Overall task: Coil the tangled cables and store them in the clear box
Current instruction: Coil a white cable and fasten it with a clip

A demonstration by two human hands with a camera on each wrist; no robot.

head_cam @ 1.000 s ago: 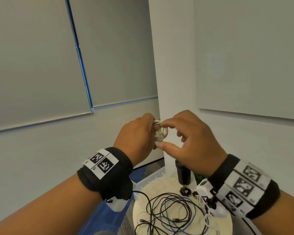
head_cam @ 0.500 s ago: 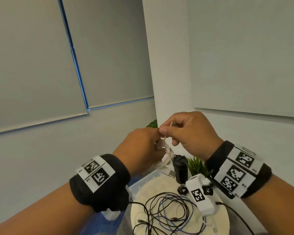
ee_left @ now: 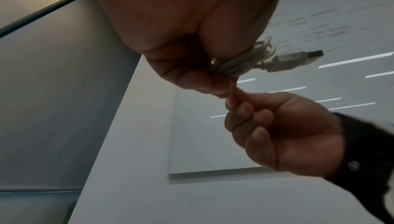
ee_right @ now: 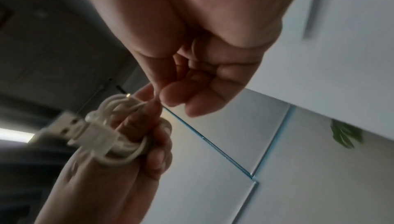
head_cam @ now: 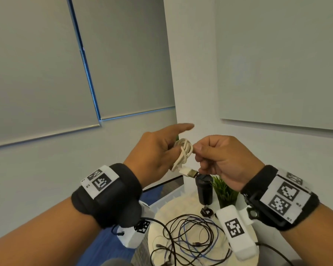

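A white USB cable (head_cam: 183, 153) is wound into a small coil round the fingers of my left hand (head_cam: 158, 150), held in the air above the table. The index finger sticks out straight while the other fingers curl on the coil (ee_left: 245, 60). Its USB plug (head_cam: 189, 172) hangs loose below. My right hand (head_cam: 219, 156) pinches a strand of the cable at the coil's right side, thumb against forefinger (ee_right: 170, 99). A tangle of black and blue cables (head_cam: 190, 237) lies on the round white table (head_cam: 181, 206) below. The clear box (head_cam: 168, 197) shows only as an edge behind the table.
A black cup (head_cam: 204, 189) and a small green plant (head_cam: 224, 191) stand at the table's far side. A small black bundle (head_cam: 207, 212) lies in front of the cup. Walls and window blinds close off the corner behind.
My right hand has come down from above the coil to its right side, still pinching the strand. My left index finger has straightened out, and the plug now hangs below the coil.
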